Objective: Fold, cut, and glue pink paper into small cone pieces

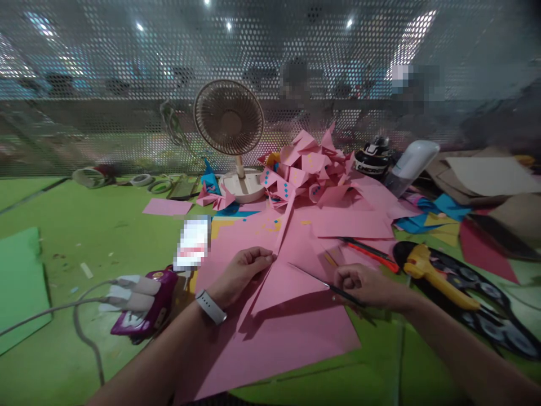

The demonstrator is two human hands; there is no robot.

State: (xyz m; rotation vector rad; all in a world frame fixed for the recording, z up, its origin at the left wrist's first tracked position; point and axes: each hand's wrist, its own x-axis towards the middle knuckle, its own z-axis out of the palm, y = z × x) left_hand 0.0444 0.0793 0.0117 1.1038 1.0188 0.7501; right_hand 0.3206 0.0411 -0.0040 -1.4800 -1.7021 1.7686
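My left hand, with a white watch on the wrist, is closed in a pinch on the top corner of a folded pink paper triangle. My right hand is closed round a thin dark blade-like tool whose tip lies along the triangle's right edge. The triangle rests on a stack of large pink paper sheets on the green table.
A heap of folded pink paper shapes lies behind, beside a small desk fan. A purple power strip with white plugs sits at left. A red knife, a yellow-handled tool, tape rolls and coloured paper scraps lie around.
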